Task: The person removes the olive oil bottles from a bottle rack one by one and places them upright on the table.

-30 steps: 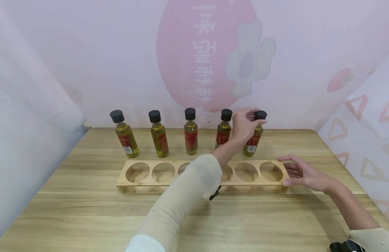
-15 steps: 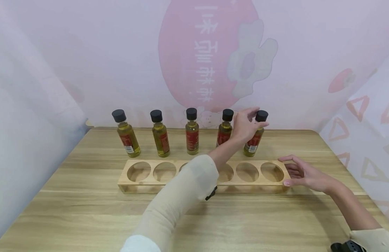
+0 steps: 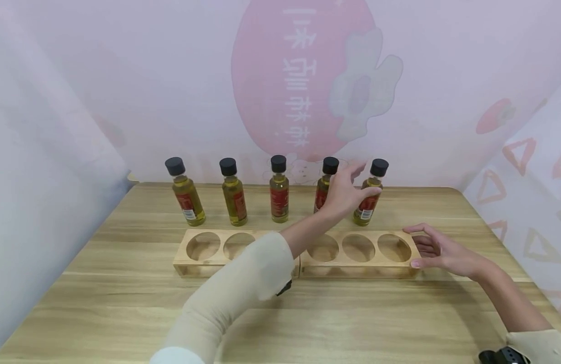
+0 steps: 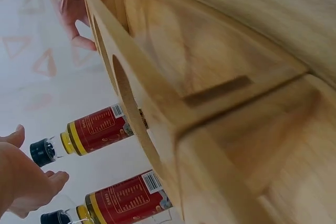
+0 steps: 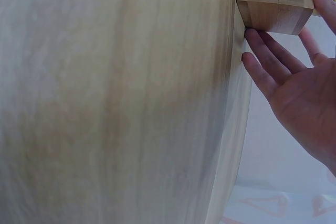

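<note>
Several small bottles of yellow oil with black caps and red labels stand in a row at the table's back. My left hand point(image 3: 343, 194) hovers, thumb and fingers apart, between the rightmost bottle point(image 3: 366, 205) and the bottle left of it point(image 3: 323, 191), partly covering that one. In the left wrist view a gap shows between the hand point(image 4: 26, 177) and the bottle caps. In front of the bottles, two wooden racks with round holes lie end to end. My right hand point(image 3: 444, 255) holds the end of the right rack point(image 3: 376, 263), thumb in front, index finger behind.
My left forearm crosses over the left rack point(image 3: 200, 264) and hides its right portion and the middle seam. Bottles point(image 3: 187, 199) stand just behind the racks. A pale printed cloth point(image 3: 194, 91) hangs behind the wooden table point(image 3: 353, 318).
My left hand has drawn back slightly left and down from the rightmost bottle's cap, its fingers spreading. The right hand stays at the rack's end. The view has shifted slightly.
</note>
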Demonstrator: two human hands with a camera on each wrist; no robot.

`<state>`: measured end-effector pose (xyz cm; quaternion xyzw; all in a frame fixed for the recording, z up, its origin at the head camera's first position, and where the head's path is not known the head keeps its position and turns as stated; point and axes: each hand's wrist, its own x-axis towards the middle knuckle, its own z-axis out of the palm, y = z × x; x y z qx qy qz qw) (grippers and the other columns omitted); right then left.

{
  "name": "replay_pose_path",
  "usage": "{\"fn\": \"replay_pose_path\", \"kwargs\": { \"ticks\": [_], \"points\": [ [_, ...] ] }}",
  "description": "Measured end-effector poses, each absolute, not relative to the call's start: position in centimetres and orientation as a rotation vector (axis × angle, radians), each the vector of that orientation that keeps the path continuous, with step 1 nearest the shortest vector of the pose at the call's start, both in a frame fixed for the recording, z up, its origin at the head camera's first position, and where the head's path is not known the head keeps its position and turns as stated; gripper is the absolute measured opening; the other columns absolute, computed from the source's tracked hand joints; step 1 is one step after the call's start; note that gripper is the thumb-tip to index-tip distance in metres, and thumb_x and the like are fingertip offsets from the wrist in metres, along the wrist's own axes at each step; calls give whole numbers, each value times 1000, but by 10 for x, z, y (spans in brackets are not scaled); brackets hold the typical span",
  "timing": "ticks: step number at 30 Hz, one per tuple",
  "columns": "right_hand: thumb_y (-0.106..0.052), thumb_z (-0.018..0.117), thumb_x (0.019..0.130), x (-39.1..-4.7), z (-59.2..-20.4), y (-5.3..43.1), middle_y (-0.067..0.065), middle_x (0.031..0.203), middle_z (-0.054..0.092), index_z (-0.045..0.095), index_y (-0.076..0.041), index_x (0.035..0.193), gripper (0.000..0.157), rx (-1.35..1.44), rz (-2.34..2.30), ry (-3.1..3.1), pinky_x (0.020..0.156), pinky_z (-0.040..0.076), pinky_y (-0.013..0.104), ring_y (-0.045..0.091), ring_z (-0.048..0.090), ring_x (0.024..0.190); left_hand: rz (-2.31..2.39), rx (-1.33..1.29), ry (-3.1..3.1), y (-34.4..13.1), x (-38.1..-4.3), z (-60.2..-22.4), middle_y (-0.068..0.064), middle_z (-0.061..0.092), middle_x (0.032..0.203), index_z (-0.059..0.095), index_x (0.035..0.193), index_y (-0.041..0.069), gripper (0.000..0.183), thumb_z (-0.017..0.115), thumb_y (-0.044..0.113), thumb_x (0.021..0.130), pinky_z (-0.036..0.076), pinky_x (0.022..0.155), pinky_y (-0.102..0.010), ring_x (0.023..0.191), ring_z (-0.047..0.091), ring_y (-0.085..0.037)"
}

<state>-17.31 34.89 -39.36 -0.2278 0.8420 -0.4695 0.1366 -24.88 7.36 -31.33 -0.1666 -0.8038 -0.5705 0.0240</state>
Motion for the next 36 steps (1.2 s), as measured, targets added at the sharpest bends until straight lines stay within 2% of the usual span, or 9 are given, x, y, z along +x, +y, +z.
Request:
{"fn": "replay_pose_path", "kwargs": {
  "ticks": [6, 13, 15, 17, 23, 25, 27, 33, 36],
  "points": [
    [-6, 74, 95, -174, -394, 348, 40, 152, 39, 37, -1, 148, 65, -629, -1344, 2436, 100, 46, 13, 45, 42, 140, -1745, -509, -2544, 57, -238, -316, -8, 58, 150, 55, 150, 9, 68, 84, 16, 90, 46, 115, -34, 141, 52, -23],
    [-5, 73, 95, -174, -396, 348, 41, 150, 40, 37, 1, 147, 64, -648, -1378, 2412, 99, 46, 13, -10, 47, 127, -1803, -611, -2531, 26, -224, -321, -6, 59, 149, 55, 150, 9, 67, 84, 16, 90, 44, 116, -31, 140, 53, -23],
    [-4, 73, 95, -174, -396, 347, 42, 149, 40, 36, 1, 147, 63, -650, -1385, 2401, 98, 47, 13, -13, 47, 125, -1756, -670, -2557, 15, -219, -322, -7, 58, 150, 55, 150, 8, 65, 82, 17, 92, 43, 117, -32, 140, 53, -23],
    [-4, 73, 95, -174, -396, 347, 41, 150, 40, 36, 1, 147, 63, -649, -1378, 2406, 98, 47, 13, -4, 49, 130, -1716, -711, -2580, 3, -215, -324, -8, 58, 150, 56, 149, 7, 62, 81, 17, 93, 44, 117, -35, 140, 53, -25],
    [-5, 73, 95, -173, -393, 347, 42, 155, 32, 36, 1, 147, 64, -638, -1341, 2433, 98, 45, 12, 61, 33, 139, -1651, -724, -2621, -26, -206, -328, -11, 57, 151, 56, 148, 4, 61, 80, 17, 94, 44, 117, -43, 140, 53, -34],
    [-5, 73, 95, -174, -393, 347, 41, 155, 33, 36, 1, 147, 64, -639, -1341, 2432, 99, 45, 12, 62, 32, 139, -1631, -697, -2641, -34, -205, -329, -10, 58, 149, 57, 147, 5, 60, 80, 18, 94, 45, 116, -44, 139, 54, -35],
    [-5, 73, 95, -174, -394, 347, 41, 154, 34, 36, 0, 147, 64, -642, -1340, 2432, 99, 45, 12, 56, 36, 139, -1626, -678, -2652, -40, -204, -332, -10, 59, 148, 59, 146, 5, 59, 81, 18, 93, 45, 116, -46, 138, 54, -37],
    [-3, 72, 95, -174, -395, 348, 42, 152, 37, 36, 0, 147, 64, -657, -1376, 2399, 98, 46, 14, -6, 48, 129, -1617, -737, -2632, -63, -203, -336, -18, 58, 148, 57, 144, -2, 56, 78, 13, 94, 42, 118, -49, 139, 53, -36],
    [-3, 72, 95, -175, -395, 348, 41, 151, 38, 36, 0, 147, 63, -663, -1369, 2401, 98, 47, 14, -5, 49, 129, -1541, -755, -2666, -79, -202, -337, -19, 58, 148, 57, 144, -3, 54, 76, 13, 96, 42, 118, -49, 139, 52, -35]
  ]
}}
